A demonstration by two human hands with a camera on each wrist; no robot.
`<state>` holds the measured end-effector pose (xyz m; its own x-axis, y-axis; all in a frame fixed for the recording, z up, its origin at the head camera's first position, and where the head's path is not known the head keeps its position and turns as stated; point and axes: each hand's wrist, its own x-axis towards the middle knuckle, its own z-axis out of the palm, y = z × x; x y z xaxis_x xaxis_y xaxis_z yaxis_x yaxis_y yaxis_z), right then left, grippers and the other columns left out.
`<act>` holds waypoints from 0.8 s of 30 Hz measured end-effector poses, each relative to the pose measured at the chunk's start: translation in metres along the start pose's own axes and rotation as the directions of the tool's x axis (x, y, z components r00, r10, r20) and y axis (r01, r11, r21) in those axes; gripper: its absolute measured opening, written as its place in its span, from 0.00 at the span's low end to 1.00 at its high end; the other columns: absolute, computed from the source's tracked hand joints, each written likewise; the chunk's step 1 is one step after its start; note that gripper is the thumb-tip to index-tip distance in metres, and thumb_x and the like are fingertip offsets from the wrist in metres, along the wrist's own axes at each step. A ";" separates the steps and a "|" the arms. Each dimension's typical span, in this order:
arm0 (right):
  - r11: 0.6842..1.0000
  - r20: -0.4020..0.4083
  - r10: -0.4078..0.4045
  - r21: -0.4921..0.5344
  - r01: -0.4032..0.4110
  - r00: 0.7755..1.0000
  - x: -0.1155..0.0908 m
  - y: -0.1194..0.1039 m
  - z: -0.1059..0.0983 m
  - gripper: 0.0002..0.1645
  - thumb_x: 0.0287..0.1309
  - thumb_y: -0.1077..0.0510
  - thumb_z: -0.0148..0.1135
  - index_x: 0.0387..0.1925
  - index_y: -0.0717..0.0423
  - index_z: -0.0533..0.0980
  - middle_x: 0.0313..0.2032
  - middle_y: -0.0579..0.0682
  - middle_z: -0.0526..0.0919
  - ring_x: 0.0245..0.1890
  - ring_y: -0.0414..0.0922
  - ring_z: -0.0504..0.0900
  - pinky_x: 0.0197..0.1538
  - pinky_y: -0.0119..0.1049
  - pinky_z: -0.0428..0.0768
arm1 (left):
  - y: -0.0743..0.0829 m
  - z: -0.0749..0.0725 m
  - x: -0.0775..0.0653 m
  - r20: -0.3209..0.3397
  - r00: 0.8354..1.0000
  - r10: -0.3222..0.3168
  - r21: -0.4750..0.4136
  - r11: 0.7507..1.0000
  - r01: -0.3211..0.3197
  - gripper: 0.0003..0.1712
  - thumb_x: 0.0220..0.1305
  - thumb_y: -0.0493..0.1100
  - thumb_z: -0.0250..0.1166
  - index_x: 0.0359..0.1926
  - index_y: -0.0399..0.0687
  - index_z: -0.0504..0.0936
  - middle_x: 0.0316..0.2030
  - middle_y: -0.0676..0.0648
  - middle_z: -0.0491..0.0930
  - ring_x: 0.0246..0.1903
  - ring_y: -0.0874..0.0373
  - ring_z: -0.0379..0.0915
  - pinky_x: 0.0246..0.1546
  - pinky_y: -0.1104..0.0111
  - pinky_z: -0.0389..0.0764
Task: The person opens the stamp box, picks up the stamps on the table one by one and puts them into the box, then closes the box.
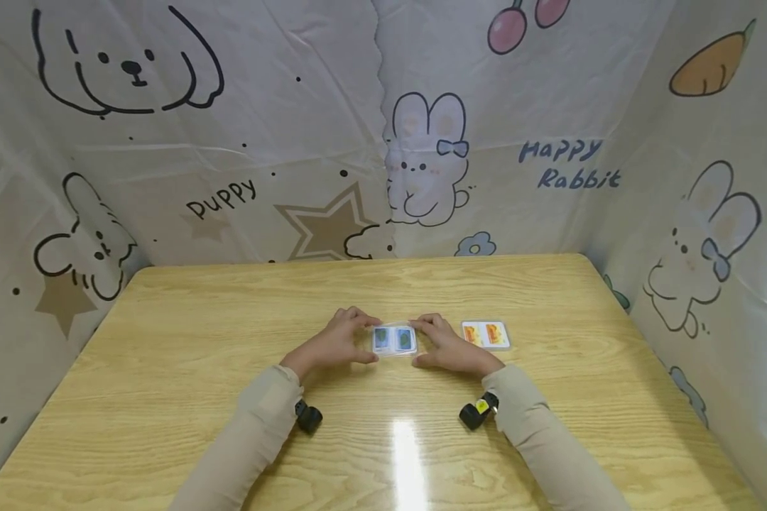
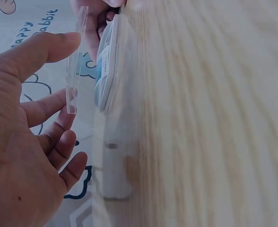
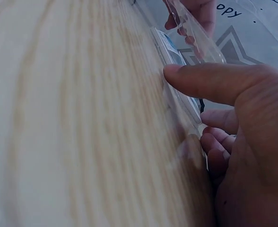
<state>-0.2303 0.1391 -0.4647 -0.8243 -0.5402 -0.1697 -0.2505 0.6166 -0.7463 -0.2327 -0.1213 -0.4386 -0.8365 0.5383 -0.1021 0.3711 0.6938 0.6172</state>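
Note:
Near the table's middle lies a flat white-edged card case (image 1: 394,339) with two blue-green pictures on top. A clear plastic lid (image 2: 73,71) is raised and tilted above it in the left wrist view. My left hand (image 1: 340,341) pinches that lid between thumb and fingers. At the case's other end is my right hand (image 1: 450,345), its thumb and curled fingers on opposite sides of the case, holding it down at the table. The right fingertips are partly hidden behind the case in the right wrist view (image 3: 214,137).
A second flat case (image 1: 486,335) with orange-red pictures lies just right of my right hand. The wooden table (image 1: 166,426) is bordered at the back and sides by a printed cloth (image 1: 332,142). Black wrist cameras (image 1: 309,417) sit under both sleeves.

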 end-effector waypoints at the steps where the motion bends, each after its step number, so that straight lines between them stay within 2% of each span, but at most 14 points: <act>1: 1.000 0.001 -0.002 0.005 0.002 1.000 0.000 0.000 0.000 0.46 0.58 0.51 0.66 0.73 0.56 0.56 0.68 0.59 0.54 0.70 0.57 0.52 0.70 0.59 0.56 | 0.000 0.000 0.002 0.003 1.000 -0.003 0.005 1.000 0.003 0.38 0.53 0.52 0.73 0.64 0.49 0.72 0.54 0.45 0.69 0.51 0.52 0.60 0.52 0.55 0.69; 8: 1.000 0.006 -0.002 0.030 0.001 1.000 0.001 0.004 -0.001 0.47 0.59 0.49 0.66 0.73 0.56 0.55 0.68 0.58 0.53 0.70 0.56 0.52 0.70 0.58 0.55 | 0.002 0.001 0.011 0.028 0.999 -0.019 0.014 1.000 0.018 0.37 0.54 0.50 0.72 0.64 0.49 0.72 0.57 0.44 0.69 0.54 0.50 0.60 0.56 0.53 0.67; 15: 0.998 0.006 0.029 0.053 -0.029 1.000 0.002 0.007 0.000 0.50 0.58 0.45 0.65 0.74 0.52 0.52 0.69 0.55 0.50 0.71 0.53 0.51 0.72 0.56 0.52 | 0.000 0.002 0.015 0.042 0.999 -0.032 0.019 0.999 0.031 0.37 0.53 0.48 0.72 0.65 0.50 0.72 0.57 0.45 0.68 0.53 0.51 0.60 0.57 0.53 0.66; 24: 1.000 -0.005 -0.018 -0.003 0.018 1.000 0.002 0.006 -0.001 0.43 0.63 0.49 0.62 0.73 0.57 0.55 0.67 0.59 0.54 0.70 0.57 0.53 0.71 0.58 0.54 | -0.002 0.002 0.017 0.051 0.997 -0.051 -0.007 0.999 0.051 0.38 0.52 0.46 0.72 0.65 0.50 0.72 0.57 0.45 0.68 0.54 0.50 0.60 0.58 0.52 0.66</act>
<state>-0.2336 0.1425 -0.4690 -0.8220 -0.5487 -0.1528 -0.2671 0.6082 -0.7475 -0.2466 -0.1127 -0.4437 -0.8326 0.5261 -0.1731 0.3248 0.7170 0.6168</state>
